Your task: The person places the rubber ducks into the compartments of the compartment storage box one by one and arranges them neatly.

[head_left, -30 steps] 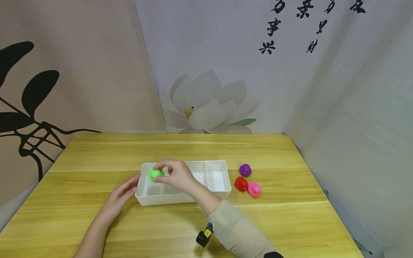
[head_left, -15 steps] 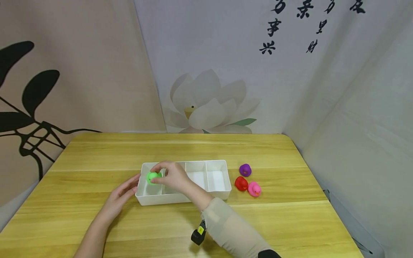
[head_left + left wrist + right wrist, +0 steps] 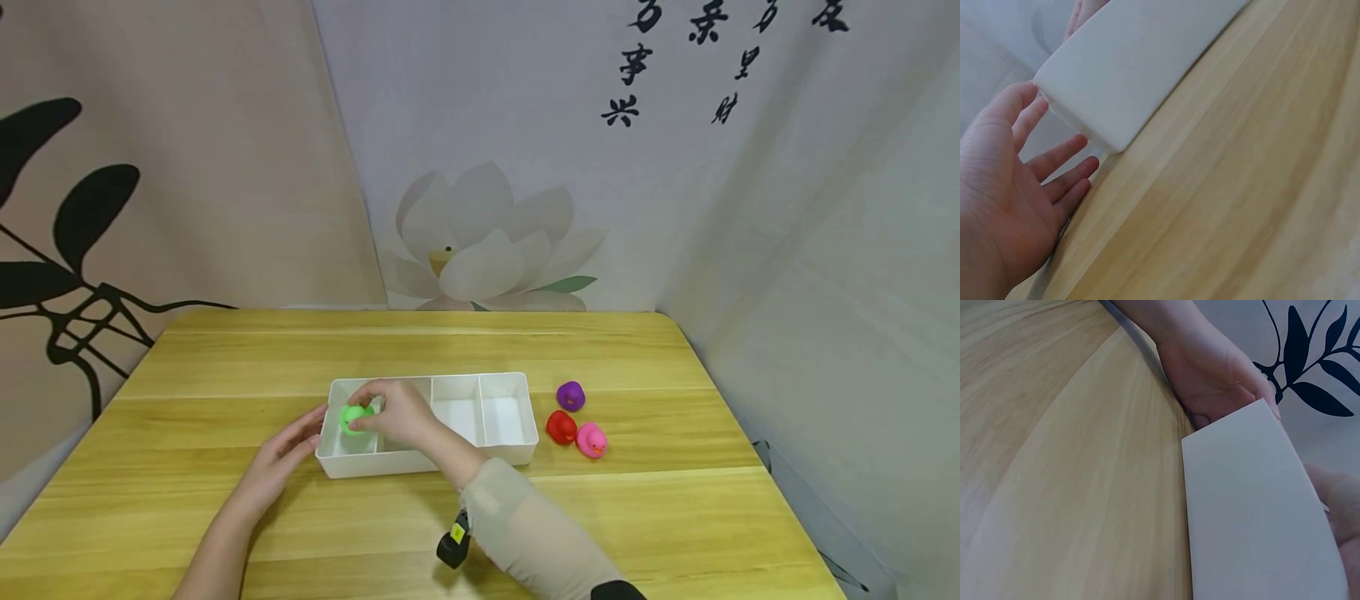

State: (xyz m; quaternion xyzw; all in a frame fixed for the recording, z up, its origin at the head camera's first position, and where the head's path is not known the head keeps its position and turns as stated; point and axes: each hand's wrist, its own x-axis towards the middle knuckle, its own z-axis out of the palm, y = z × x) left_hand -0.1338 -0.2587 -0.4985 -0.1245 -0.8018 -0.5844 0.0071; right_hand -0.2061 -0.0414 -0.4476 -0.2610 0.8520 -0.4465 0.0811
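A white divided box (image 3: pixel 382 467) stands on the table with its long side toward me. My right hand (image 3: pixel 401 414) pinches a green rubber duck (image 3: pixel 354 419) between thumb and fingers, inside the leftmost compartment. In the right wrist view the box wall hides the duck and most of that hand (image 3: pixel 1342 500). My left hand (image 3: pixel 276 458) touches the box's left end with its fingers extended. The left wrist view shows this hand (image 3: pixel 1029 181) with its thumb and fingertips at the box's end wall (image 3: pixel 1085 122).
Right of the box, a purple duck (image 3: pixel 571 396), a red duck (image 3: pixel 561 427) and a pink duck (image 3: pixel 592 440) sit close together on the wooden table (image 3: pixel 675 517). A printed curtain (image 3: pixel 480 125) hangs behind the table.
My right hand has moved slightly left and down with the green duck, lowering it into the leftmost compartment. The left hand, the box and the other ducks stay where they were.
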